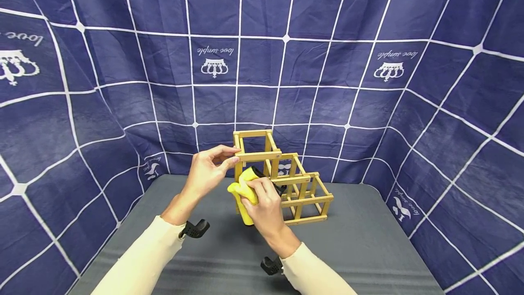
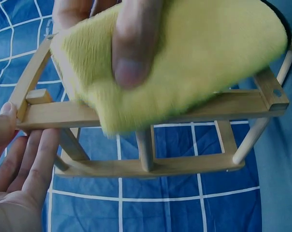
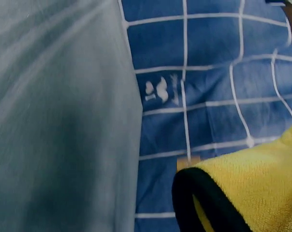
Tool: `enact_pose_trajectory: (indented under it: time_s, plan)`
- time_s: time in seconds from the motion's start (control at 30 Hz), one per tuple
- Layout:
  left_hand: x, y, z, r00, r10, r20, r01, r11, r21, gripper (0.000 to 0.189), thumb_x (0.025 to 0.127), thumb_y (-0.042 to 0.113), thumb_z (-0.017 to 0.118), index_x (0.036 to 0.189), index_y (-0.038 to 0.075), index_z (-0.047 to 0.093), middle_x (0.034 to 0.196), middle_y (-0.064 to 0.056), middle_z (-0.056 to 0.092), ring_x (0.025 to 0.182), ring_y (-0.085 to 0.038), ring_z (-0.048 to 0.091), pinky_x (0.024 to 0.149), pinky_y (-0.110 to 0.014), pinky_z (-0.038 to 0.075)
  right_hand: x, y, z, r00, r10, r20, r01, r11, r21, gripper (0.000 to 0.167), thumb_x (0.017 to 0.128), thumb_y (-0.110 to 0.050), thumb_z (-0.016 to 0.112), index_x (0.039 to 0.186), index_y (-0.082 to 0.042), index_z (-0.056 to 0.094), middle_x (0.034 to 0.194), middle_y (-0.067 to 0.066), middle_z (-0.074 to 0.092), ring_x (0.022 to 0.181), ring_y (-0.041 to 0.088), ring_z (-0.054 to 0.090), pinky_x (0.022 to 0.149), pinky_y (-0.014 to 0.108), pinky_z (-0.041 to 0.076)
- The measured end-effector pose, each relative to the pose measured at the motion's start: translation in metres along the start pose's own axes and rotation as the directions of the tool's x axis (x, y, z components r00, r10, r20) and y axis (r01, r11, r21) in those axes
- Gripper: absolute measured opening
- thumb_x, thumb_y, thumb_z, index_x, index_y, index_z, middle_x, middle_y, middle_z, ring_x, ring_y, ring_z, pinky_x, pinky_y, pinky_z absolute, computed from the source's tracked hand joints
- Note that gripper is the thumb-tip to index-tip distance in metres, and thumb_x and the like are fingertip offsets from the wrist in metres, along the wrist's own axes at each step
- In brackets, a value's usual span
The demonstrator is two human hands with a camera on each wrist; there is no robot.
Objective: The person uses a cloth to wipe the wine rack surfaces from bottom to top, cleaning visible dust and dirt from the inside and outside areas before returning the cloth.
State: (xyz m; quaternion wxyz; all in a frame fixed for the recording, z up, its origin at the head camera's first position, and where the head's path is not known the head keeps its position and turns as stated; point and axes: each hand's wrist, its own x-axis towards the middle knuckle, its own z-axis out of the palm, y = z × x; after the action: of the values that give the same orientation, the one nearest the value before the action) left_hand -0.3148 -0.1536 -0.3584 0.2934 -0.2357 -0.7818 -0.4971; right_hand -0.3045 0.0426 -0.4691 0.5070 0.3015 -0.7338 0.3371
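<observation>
A stepped wooden rack (image 1: pixel 259 156) of light slats and posts stands on the grey surface. My left hand (image 1: pixel 206 172) pinches its tall left end near the top corner, thumb on one side of the slat and fingers on the other, as the left wrist view shows. My right hand (image 1: pixel 266 204) grips a yellow cloth (image 1: pixel 248 216) with a black edge, held against the rack's left upright part. In the left wrist view the cloth (image 2: pixel 209 58) lies over a slat, and a blurred right thumb presses on it. The right wrist view shows the cloth (image 3: pixel 257 183), but most of that hand is hidden.
Lower steps of the rack (image 1: pixel 311 199) extend to the right. A grey cloth-covered surface (image 1: pixel 360 240) lies beneath. Blue fabric (image 1: pixel 262 58) with white grid lines hangs behind and at both sides. Black wrist mounts (image 1: pixel 197 229) sit on both forearms.
</observation>
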Motion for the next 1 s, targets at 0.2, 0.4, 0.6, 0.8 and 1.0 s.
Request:
enact_pose_trajectory:
  time_s: [0.2,0.4,0.6,0.8,1.0]
  plan:
    - [0.001,0.001,-0.003,0.999,0.000,0.033,0.000,1.000,-0.010,0.021,0.104,0.005,0.088,0.125,0.007,0.089,0.116,-0.015,0.091,0.102,-0.036,0.090,0.086,-0.021,0.070,0.003,-0.007,0.003,1.000,0.008,0.005,-0.008,1.000,0.029,0.043,0.081,-0.003,0.106,0.115,-0.007,0.080,0.109,0.009,0.074,0.101,0.024,0.079,0.088,0.037,0.071]
    - [0.001,0.002,-0.002,0.999,-0.021,0.039,0.022,0.999,-0.032,0.020,0.103,0.005,0.088,0.124,0.007,0.089,0.114,-0.015,0.091,0.098,-0.034,0.090,0.084,-0.016,0.068,0.003,0.007,-0.027,0.971,0.046,-0.235,-0.031,0.997,0.069,0.038,0.081,0.005,0.098,0.116,-0.002,0.084,0.107,0.015,0.079,0.095,0.032,0.080,0.085,0.034,0.068]
    - [0.000,0.002,-0.001,0.999,-0.034,0.021,0.035,0.999,-0.016,0.020,0.103,0.005,0.088,0.123,0.008,0.089,0.106,-0.014,0.090,0.092,-0.029,0.088,0.081,-0.009,0.062,0.028,0.021,-0.064,0.898,0.172,-0.404,-0.132,0.983,0.124,0.029,0.090,-0.002,0.098,0.115,0.002,0.084,0.109,0.020,0.081,0.096,0.032,0.075,0.090,0.019,0.059]
    - [0.002,0.002,0.001,0.999,-0.042,0.018,0.043,0.999,-0.015,0.020,0.103,0.003,0.087,0.123,0.008,0.089,0.115,-0.014,0.090,0.096,-0.030,0.088,0.083,-0.012,0.064,0.052,0.033,-0.078,0.901,0.351,-0.256,-0.314,0.933,0.177,0.033,0.093,-0.010,0.100,0.123,-0.003,0.087,0.119,0.016,0.084,0.103,0.022,0.075,0.091,0.010,0.055]
    - [0.002,0.001,0.003,0.999,-0.043,0.014,0.044,0.999,-0.023,0.019,0.104,0.002,0.086,0.122,0.006,0.088,0.114,-0.016,0.090,0.097,-0.029,0.088,0.087,-0.020,0.068,0.058,0.042,-0.073,0.880,0.472,-0.050,-0.456,0.871,0.185,0.036,0.094,-0.019,0.098,0.125,-0.006,0.088,0.118,0.015,0.085,0.097,0.027,0.080,0.084,0.011,0.057]
